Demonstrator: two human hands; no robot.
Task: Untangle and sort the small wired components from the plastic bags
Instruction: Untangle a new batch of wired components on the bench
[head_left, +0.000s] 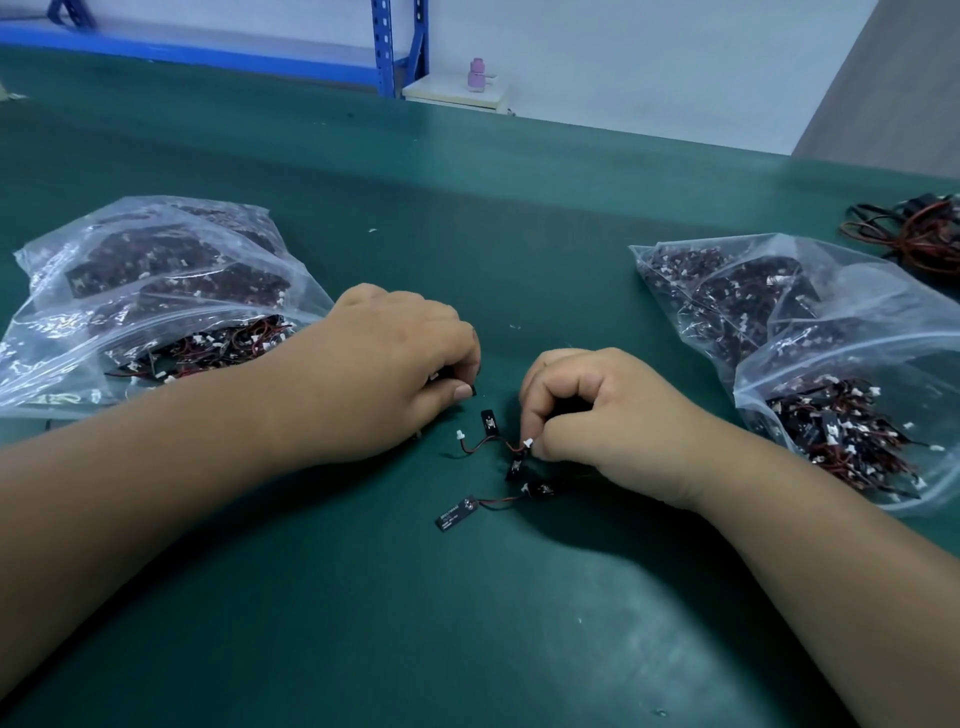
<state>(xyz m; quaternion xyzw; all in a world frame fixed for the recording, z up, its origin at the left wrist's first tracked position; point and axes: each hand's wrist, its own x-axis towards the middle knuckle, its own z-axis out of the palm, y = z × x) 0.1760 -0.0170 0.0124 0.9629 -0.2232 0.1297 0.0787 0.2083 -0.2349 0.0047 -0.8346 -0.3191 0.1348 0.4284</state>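
Pinching wired components (456, 512) — left hand (395, 358), right hand (592, 415) — between bag edges (311, 297)

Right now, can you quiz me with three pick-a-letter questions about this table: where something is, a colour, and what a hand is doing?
1. Where does the loose bundle of wires lie?
A) inside a bag
B) at the table's far right edge
C) on the floor

2. What colour is the table top?
A) green
B) yellow
C) white

3. What is the right hand doing?
A) lying flat and open
B) holding a spoon
C) pinching a wired piece

Answers:
1 B: the bundle sits bare on the table beyond the right bag, by the edge.
2 A: the whole top is dark green.
3 C: its fingertips are closed on the piece's white connector.
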